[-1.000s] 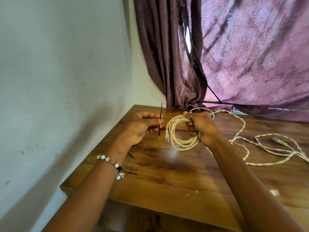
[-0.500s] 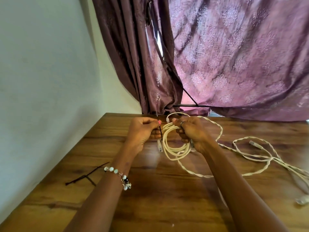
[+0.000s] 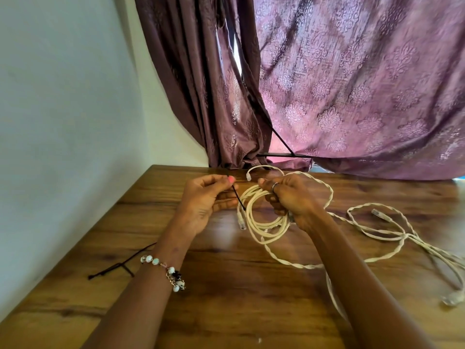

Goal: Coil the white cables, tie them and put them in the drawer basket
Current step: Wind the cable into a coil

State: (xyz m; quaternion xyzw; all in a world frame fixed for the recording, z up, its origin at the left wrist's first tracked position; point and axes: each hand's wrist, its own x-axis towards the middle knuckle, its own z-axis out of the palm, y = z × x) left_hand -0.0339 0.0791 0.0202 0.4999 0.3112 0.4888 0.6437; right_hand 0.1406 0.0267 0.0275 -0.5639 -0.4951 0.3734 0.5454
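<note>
My right hand (image 3: 289, 197) grips a coiled white cable (image 3: 264, 225) held just above the wooden table (image 3: 226, 298). Its clear plugs hang at the coil's left side and stick up behind my fingers. My left hand (image 3: 208, 197) pinches a thin black cable tie (image 3: 239, 200) whose lower end touches the left side of the coil. A second, twisted white cable (image 3: 377, 233) lies loose on the table to the right, with one strand running under the coil. No drawer basket is in view.
More black cable ties (image 3: 118, 265) lie near the table's left edge beside the pale wall. Purple curtains (image 3: 327, 96) hang behind the table's far edge. A clear plug (image 3: 450, 298) of the loose cable lies at the far right.
My left hand brought the black tie from upright beside the coil down against the coil's left side. The view shifted, bringing the spare ties at the left into sight.
</note>
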